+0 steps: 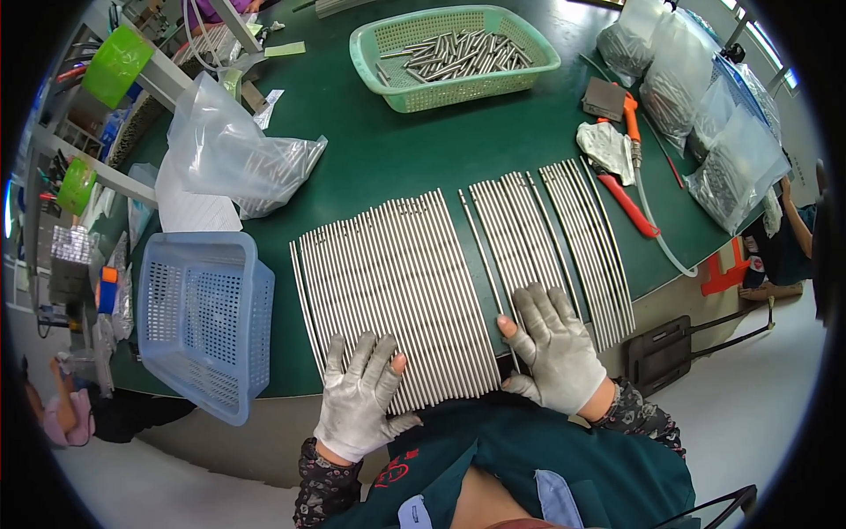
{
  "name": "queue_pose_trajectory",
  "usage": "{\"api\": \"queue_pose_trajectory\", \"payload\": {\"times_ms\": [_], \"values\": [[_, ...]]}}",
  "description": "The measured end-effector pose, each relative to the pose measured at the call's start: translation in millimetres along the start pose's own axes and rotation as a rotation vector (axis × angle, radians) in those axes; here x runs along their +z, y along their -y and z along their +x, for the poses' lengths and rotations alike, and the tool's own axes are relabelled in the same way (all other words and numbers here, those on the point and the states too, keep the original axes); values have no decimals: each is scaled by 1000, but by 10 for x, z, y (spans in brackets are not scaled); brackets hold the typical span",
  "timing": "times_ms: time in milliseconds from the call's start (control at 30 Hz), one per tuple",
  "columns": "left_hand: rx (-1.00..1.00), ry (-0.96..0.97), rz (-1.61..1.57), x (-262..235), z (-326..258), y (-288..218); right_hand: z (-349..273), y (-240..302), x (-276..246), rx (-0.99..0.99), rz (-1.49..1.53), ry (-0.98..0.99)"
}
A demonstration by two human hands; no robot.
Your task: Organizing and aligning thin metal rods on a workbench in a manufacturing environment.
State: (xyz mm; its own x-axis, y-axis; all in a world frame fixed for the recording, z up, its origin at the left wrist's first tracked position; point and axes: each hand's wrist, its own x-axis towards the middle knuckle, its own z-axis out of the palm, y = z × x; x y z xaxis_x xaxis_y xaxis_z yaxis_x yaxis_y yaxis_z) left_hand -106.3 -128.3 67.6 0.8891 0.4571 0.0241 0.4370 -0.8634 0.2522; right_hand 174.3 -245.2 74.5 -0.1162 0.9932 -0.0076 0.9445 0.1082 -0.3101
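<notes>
At the far left, a person in pink (77, 414) showed near the room's edge, and two green tape rolls (118, 66) hung on a pale frame (167, 81). A blue basket (259, 326) stood tilted at the left edge of the green table (379, 159). Behind it, a clear bag (233, 145) with metal pieces inside lay partly over some white paper (198, 212).

Next came the wide set (392, 282) of metal rods, laid side by side at the near edge of the table. The gloved left hand (361, 397) lay flat over its lower left part, fingers somewhat spread, gripping nothing. Beyond the rods stood a green basket (449, 99) of short metal pins (467, 55).

A lone rod (477, 242) lay between the wide set and the middle set (514, 229). The gloved right hand (560, 357) rested spread and flat on the middle set's lower ends, one bare fingertip just beside the lone rod. The right set (589, 256) lay just beyond.

Farther right were a dark block (603, 99), a white cloth (605, 148), an orange air gun (631, 123), a red-handled tool (627, 204) and several filled bags (665, 93). A black trolley (656, 357) stood below the table's right edge.
</notes>
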Motion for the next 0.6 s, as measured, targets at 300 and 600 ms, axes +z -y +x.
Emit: {"api": "queue_pose_trajectory", "payload": {"times_ms": [300,600], "values": [[-9,6,42,-12,9,-10,129,117,-1,-108,70,70],[-57,14,3,-46,9,-45,-24,-97,-62,-45,114,-89]]}}
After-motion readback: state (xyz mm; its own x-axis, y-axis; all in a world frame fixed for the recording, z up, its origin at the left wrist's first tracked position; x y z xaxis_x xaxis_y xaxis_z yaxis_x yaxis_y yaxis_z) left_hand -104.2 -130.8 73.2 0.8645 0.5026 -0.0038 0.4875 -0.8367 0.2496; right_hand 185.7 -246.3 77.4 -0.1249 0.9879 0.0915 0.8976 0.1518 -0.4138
